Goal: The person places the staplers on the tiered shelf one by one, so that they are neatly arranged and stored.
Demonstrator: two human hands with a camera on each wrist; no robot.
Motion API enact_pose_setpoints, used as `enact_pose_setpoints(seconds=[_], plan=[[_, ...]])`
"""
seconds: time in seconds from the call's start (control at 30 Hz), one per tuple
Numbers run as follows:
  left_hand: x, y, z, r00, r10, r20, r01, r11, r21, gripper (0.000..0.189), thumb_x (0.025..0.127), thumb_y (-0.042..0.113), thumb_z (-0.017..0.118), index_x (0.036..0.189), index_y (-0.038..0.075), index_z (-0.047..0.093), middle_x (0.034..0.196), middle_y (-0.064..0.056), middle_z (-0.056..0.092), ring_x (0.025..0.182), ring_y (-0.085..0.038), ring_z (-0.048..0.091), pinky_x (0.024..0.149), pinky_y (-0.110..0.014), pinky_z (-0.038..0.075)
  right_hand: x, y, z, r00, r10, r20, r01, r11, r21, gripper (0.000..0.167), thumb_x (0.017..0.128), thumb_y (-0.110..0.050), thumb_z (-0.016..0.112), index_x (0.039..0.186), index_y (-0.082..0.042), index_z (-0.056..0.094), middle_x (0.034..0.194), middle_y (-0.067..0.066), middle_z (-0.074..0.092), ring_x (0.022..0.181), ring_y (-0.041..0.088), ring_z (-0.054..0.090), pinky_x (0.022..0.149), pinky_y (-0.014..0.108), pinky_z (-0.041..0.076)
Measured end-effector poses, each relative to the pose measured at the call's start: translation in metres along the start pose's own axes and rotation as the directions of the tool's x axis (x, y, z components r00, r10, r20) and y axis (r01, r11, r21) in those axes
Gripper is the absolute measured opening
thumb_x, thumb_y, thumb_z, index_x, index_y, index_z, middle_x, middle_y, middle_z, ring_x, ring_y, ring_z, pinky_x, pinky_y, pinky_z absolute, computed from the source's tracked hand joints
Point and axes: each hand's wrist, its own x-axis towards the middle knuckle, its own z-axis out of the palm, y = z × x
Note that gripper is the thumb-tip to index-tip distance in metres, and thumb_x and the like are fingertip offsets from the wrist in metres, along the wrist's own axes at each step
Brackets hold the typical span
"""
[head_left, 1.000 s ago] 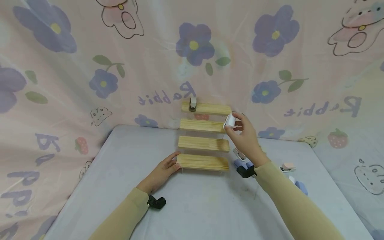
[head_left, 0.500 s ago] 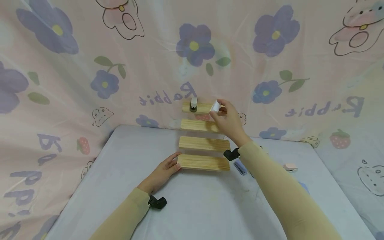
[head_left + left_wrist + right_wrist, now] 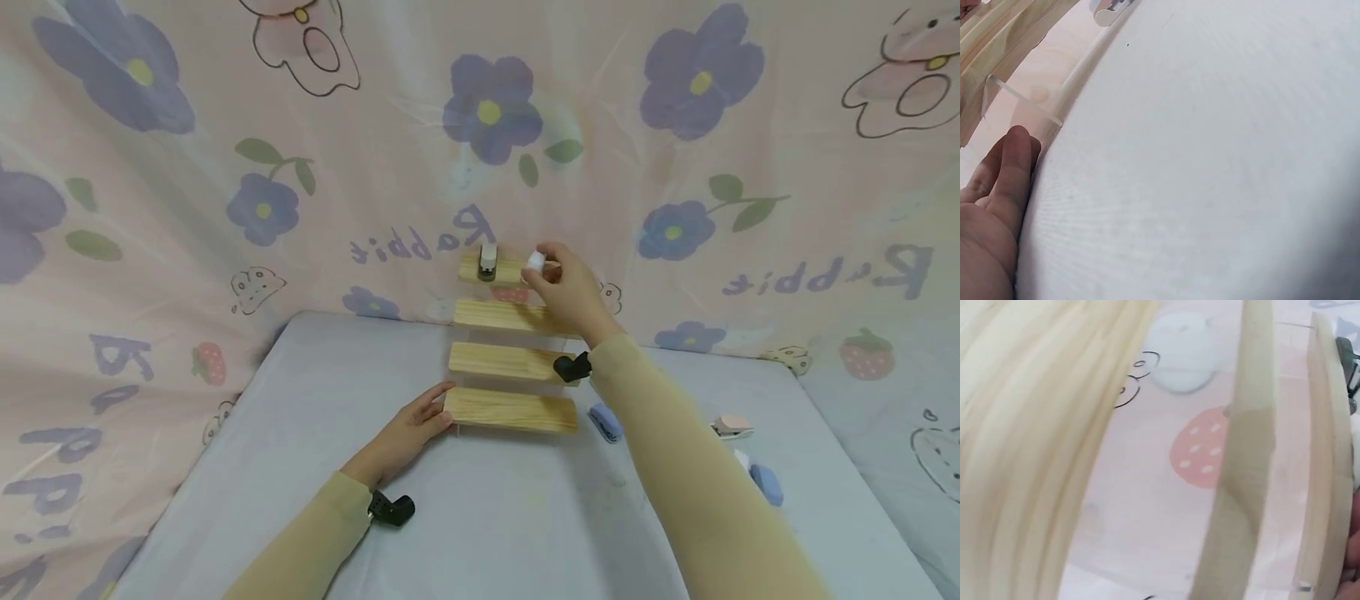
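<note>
In the head view, my right hand (image 3: 568, 287) pinches a small white stapler (image 3: 536, 262) at the right part of the top board. Whether the stapler touches the board is hard to tell. Another stapler (image 3: 487, 262), white over a dark base, stands at the left of that board. The wooden tiered shelf (image 3: 510, 410) has several pale boards on clear supports. At the left end of its lowest board, my left hand (image 3: 408, 427) holds the edge between thumb and fingers. The left wrist view shows those fingers (image 3: 1016, 156) low beside a clear support.
Right of the shelf lies a blue stapler (image 3: 606, 423). Farther right are a pink stapler (image 3: 732, 426), another blue one (image 3: 767, 484) and a white thing partly behind my sleeve. A patterned curtain (image 3: 375, 167) hangs behind the white-covered table (image 3: 300, 400).
My right hand has moved left and up from the shelf's right side to the top board, carrying the white stapler, then slightly lowered it. My left hand has stayed in place.
</note>
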Motion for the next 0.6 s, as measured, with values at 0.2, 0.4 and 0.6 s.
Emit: enact_pose_setpoints(seconds=[0.2,0.4,0.6], plan=[[-0.001,0.002,0.0,1.0,-0.007,0.01,0.007,1.0,-0.016,0.061,0.095,0.04,0.06,0.149,0.041,0.031,0.136,-0.005,0.053,0.122,-0.019,0.053,0.108,-0.046,0.03,0.002,-0.002,-0.001,0.998,0.013,0.057,-0.011,0.999,-0.038,0.059,0.093,-0.037,0.065,0.145,-0.021,0.044,0.124,0.005,0.057,0.101,0.019,0.055,0.082,0.038,0.047],[0.001,0.003,0.0,1.0,-0.003,0.001,0.003,1.0,-0.016,0.06,0.095,0.04,0.06,0.148,0.041,0.032,0.137,-0.005,0.053,0.121,-0.019,0.053,0.108,-0.045,0.03,0.003,-0.008,0.0,0.996,0.036,0.08,-0.03,0.997,-0.071,0.059,0.097,-0.034,0.061,0.149,-0.021,0.037,0.132,0.005,0.054,0.113,0.019,0.055,0.093,0.041,0.045],[0.001,0.002,0.001,1.0,-0.022,-0.011,0.022,1.0,-0.019,0.059,0.095,0.039,0.061,0.147,0.041,0.034,0.138,-0.005,0.052,0.121,-0.018,0.054,0.108,-0.044,0.03,0.005,-0.01,0.002,0.995,0.043,0.095,-0.034,0.995,-0.092,0.06,0.098,-0.031,0.058,0.15,-0.018,0.033,0.137,0.008,0.052,0.117,0.022,0.055,0.096,0.041,0.045]])
